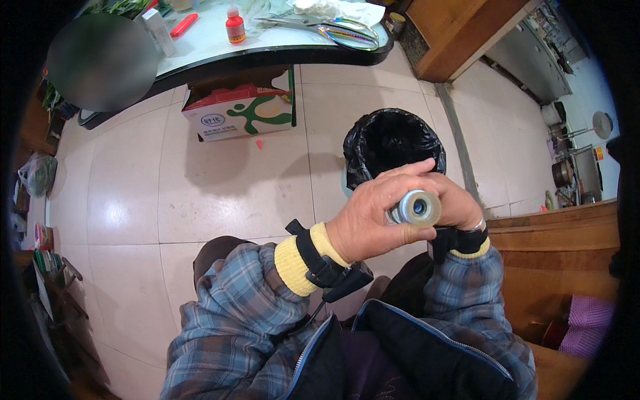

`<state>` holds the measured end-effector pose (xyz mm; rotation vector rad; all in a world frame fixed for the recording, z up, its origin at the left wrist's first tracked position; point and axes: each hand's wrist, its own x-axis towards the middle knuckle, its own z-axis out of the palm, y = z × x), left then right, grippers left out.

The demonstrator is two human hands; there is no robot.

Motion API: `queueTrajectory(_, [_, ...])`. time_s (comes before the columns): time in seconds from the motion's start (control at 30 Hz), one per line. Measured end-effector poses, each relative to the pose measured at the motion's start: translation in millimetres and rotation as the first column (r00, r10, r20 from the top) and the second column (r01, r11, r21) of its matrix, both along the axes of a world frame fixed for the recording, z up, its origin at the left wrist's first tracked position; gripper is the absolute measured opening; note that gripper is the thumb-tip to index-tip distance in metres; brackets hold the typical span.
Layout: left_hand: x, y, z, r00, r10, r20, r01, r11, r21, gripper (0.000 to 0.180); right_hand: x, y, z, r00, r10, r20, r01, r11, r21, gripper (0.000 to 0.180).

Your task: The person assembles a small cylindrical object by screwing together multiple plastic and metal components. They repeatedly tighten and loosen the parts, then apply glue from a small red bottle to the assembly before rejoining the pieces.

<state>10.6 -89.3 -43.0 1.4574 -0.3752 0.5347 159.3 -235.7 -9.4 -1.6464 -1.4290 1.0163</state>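
Note:
Over the near side of a bin lined with a black bag (393,143), my two hands are close together. My left hand (370,217) is closed round a small pale, see-through cylinder (420,208), its thumb along the near side. The cylinder's round, ringed end with a dark centre faces up; its exact kind does not show. My right hand (457,200) is pressed up against the cylinder from the right side. Its fingers are mostly hidden behind the cylinder and the left hand, so whether they grip it cannot be made out.
A white table (207,53) at the far side bears large scissors (333,30), a red bottle (235,27), a red flat object (184,25) and a white box (159,32). Below it stands an open carton (240,110). Wooden furniture (527,247) is at right.

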Motion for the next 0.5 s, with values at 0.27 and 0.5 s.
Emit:
queueTrajectory(0.27, [6.8,1.4,-3.3,0.996,0.04,0.08,-0.047,0.995,0.088,0.05,-1.5,-1.5,3.4,0.98,-0.11,0.167,0.119,0.992,-0.039,0.049])
queueTrajectory(0.5, [10.9,3.9,-8.7,0.999,0.046,0.021,-0.048,0.992,0.115,0.052,3.3,1.8,-3.3,0.98,-0.076,0.182,0.094,0.992,-0.09,0.051])
